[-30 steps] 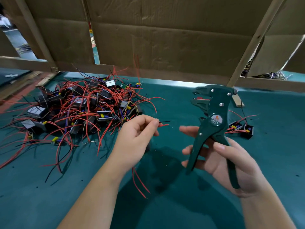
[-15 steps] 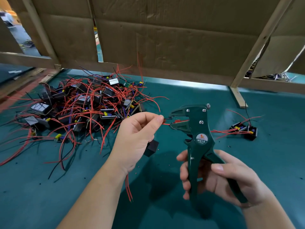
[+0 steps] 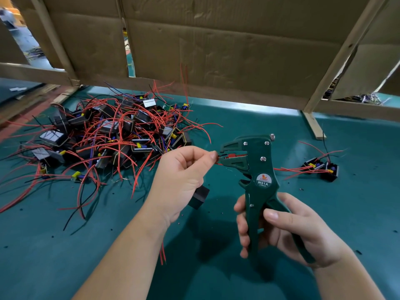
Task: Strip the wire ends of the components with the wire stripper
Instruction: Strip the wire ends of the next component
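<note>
The one camera (a wide one) sits on the person's head. It looks forward and down, close over the left hand [image 3: 181,180] and right hand [image 3: 303,232], toward the cardboard wall [image 3: 238,50].

The teal worktop [image 3: 249,122] carries a tangled pile of black components [image 3: 112,139] with red and black wires at ten o'clock. Two more components [image 3: 322,167] lie at three o'clock. A wooden frame foot [image 3: 313,126] stands at two o'clock, amid scattered dark specks [image 3: 357,252].

Comp. [image 3: 199,197] mostly behind L hand [image 3: 184,180]
</note>
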Available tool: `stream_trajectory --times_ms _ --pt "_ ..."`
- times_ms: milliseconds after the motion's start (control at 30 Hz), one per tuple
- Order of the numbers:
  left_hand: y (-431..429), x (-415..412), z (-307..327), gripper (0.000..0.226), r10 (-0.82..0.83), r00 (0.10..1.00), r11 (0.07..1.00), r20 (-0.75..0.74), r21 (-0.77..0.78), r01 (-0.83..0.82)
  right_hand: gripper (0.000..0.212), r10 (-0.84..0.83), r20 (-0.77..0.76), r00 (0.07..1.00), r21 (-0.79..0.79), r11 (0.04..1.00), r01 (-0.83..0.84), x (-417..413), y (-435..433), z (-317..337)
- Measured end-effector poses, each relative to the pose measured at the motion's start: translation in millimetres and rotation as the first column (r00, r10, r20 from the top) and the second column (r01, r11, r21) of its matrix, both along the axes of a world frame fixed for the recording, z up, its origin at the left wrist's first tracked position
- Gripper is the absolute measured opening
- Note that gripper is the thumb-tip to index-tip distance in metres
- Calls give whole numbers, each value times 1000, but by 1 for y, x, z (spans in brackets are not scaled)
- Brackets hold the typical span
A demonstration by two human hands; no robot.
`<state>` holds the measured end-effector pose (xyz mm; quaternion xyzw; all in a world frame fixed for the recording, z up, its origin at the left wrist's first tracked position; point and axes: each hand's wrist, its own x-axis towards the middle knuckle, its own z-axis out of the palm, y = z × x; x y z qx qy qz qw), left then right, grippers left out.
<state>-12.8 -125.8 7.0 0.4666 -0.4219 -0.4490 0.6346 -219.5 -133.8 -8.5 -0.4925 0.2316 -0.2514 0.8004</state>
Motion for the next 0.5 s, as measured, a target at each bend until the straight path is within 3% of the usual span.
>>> stream_trajectory --times_ms 133,500 --pt "0 -1 1 13 0 999 1000 -32 -11 -1 48 27 22 999 14 1000 -27 0 0 0" --pt "-3 3 -6 10 3 998 994 67 -106 4 50 45 42 998 44 998 -47 0 -2 0"
